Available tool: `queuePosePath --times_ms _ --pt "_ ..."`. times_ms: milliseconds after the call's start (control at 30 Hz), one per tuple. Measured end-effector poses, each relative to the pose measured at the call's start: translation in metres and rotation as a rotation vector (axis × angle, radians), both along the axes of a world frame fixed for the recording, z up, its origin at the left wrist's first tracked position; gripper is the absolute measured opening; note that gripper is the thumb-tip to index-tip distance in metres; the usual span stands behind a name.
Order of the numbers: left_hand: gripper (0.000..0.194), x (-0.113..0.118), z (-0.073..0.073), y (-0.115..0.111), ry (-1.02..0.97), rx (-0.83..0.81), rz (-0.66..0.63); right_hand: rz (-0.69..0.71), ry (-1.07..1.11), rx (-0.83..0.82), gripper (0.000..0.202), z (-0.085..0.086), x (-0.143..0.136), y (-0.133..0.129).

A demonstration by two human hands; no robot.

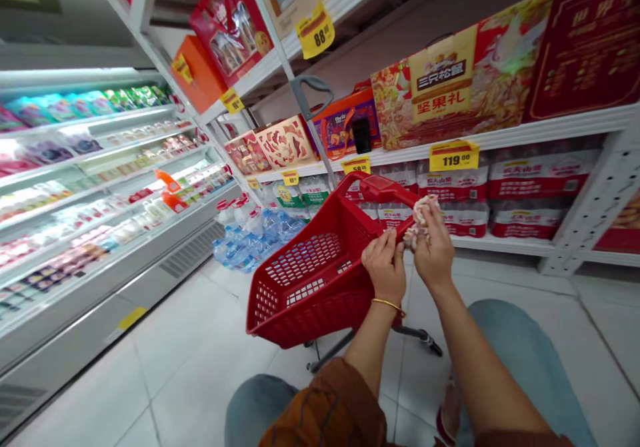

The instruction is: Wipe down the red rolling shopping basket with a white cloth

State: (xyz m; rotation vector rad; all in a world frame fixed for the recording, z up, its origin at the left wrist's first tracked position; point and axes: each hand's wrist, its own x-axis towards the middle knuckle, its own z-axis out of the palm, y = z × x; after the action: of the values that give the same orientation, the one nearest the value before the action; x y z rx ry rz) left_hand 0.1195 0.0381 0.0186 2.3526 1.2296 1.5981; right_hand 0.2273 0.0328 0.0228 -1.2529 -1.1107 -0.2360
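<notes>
A red plastic shopping cart (310, 280) with a holed basket stands tilted in view before my knees. My left hand (386, 262), with a gold bracelet at its wrist, is closed on the red bar at the cart's near right corner. Just to its right, my right hand (434, 244) is closed on a crumpled pale cloth (427, 208) with a reddish pattern. The cloth is bunched against the cart's red handle (387, 189). Part of the cloth is hidden under my fingers. No goods show inside the basket.
Shelves with gift boxes (445, 77) and yellow price tags (454, 156) rise behind the cart. Wrapped bottle packs (453, 180) fill the low shelf. Blue-tinted water bottles (270, 234) stand on the tiled floor (200, 354). A lit chiller (100, 247) runs along the left.
</notes>
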Motion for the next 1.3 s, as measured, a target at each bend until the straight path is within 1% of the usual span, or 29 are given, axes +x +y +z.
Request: queuePosePath --times_ms 100,200,500,700,800,933,1067,1200,1267,1300 --pt "0.031 -0.003 0.001 -0.004 -0.018 -0.008 0.025 0.056 -0.08 -0.028 0.045 0.0 0.005 -0.008" --pt "0.03 -0.01 0.001 -0.008 -0.016 -0.007 0.033 0.084 -0.116 -0.038 0.044 0.0 0.002 -0.015" --pt "0.026 -0.039 0.004 -0.019 -0.03 -0.017 -0.009 0.105 -0.181 -0.01 0.045 -0.003 -0.022 -0.035" --pt "0.024 -0.052 0.004 -0.031 -0.066 0.009 -0.011 0.094 -0.236 0.015 0.046 -0.003 -0.04 -0.052" --pt "0.024 -0.058 0.005 -0.037 -0.064 0.012 -0.034 0.087 -0.253 0.035 0.046 -0.003 -0.045 -0.059" --pt "0.024 -0.065 0.009 -0.045 -0.063 -0.025 -0.052 0.096 -0.284 0.052 0.045 -0.001 -0.047 -0.068" --pt "0.021 -0.073 0.013 -0.051 -0.1 -0.04 -0.041 0.101 -0.315 0.06 0.039 0.005 -0.046 -0.074" --pt "0.018 -0.082 0.014 -0.055 -0.12 -0.051 -0.047 0.116 -0.261 0.013 0.034 0.019 -0.037 -0.078" --pt "0.017 -0.088 0.014 -0.057 -0.13 -0.064 -0.049 0.17 -0.235 -0.043 0.036 0.028 -0.027 -0.079" --pt "0.017 -0.09 0.015 -0.058 -0.132 -0.074 -0.051 0.219 -0.233 -0.078 0.037 0.033 -0.021 -0.078"
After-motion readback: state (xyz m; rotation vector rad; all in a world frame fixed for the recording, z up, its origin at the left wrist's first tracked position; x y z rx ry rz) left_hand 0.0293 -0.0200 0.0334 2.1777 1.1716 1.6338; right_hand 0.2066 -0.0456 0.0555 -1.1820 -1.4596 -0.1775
